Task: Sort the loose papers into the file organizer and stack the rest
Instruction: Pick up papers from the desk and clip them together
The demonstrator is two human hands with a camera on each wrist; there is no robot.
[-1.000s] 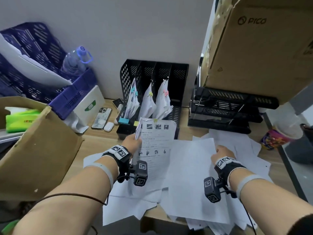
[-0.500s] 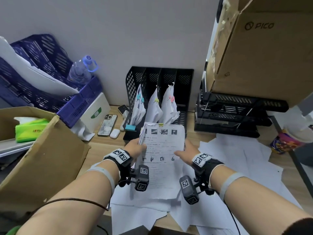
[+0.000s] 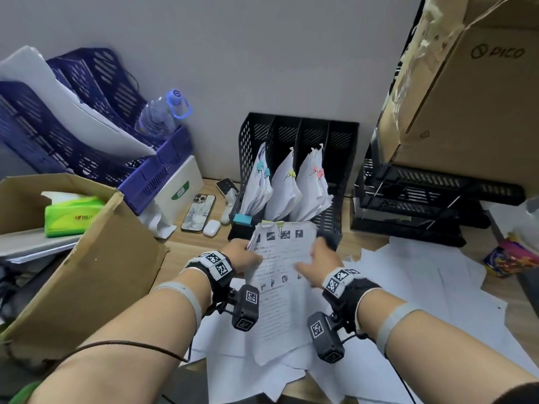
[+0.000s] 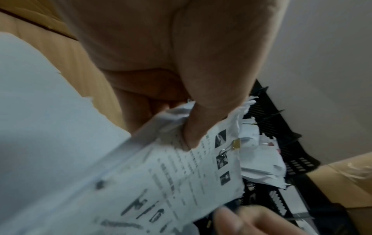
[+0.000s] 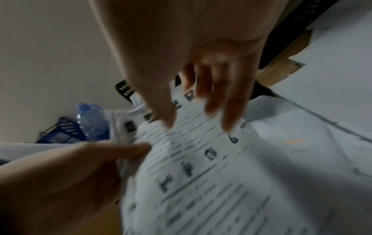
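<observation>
A printed paper bundle (image 3: 280,258) with a yellow binder clip (image 4: 236,143) at its top is held just in front of the black file organizer (image 3: 341,147). My left hand (image 3: 245,253) grips its left edge, with the thumb (image 4: 201,111) on the printed face. At the right edge is my right hand (image 3: 323,258); its thumb lies on the page and its fingers (image 5: 211,95) reach over the upper right corner, blurred. Three of the organizer's slots hold clipped bundles (image 3: 283,191). Loose white sheets (image 3: 423,281) cover the desk under and to the right of my hands.
An open cardboard box (image 3: 96,258) with a green tissue pack (image 3: 73,214) stands at left. Behind it are blue trays (image 3: 87,135) and a water bottle (image 3: 160,115). A phone (image 3: 199,212) lies beside the organizer. Black letter trays (image 3: 423,199) sit under a big carton (image 3: 466,112) at right.
My right hand has left the loose sheets at right and come to the bundle's right edge. The bundle has moved a little closer to the organizer.
</observation>
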